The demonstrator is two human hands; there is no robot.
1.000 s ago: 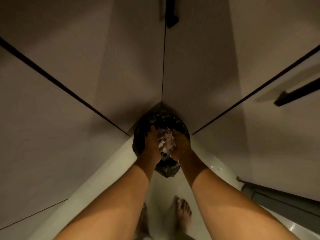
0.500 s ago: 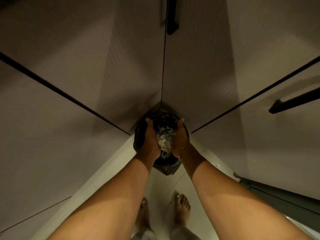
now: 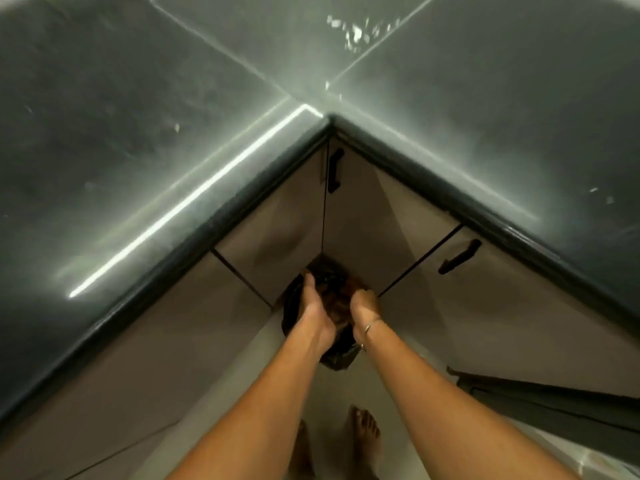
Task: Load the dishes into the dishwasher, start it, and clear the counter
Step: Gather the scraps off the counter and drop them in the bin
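A black bin lined with a black bag (image 3: 292, 308) stands on the floor in the corner under the cabinets. Both my hands reach down into its mouth. My left hand (image 3: 313, 311) lies with its fingers stretched over the left side of the opening. My right hand (image 3: 363, 304), with a thin bangle at the wrist, is at the right side, its fingers hidden inside the bin. Brownish contents (image 3: 337, 303) show between the hands, too blurred to name. No dishes are in view.
The dark L-shaped counter (image 3: 138, 133) wraps the corner above, with a few small wet or white specks. Beige cabinet doors with black handles (image 3: 335, 169) (image 3: 459, 261) face me. A dark grey panel (image 3: 554, 407) juts out low on the right. My bare feet (image 3: 363, 431) stand on pale floor.
The view has pulled up and back, so the counter top now shows. The crumpled whitish wrapper pressed between my hands earlier is no longer visible. Both hands stay at the bin.
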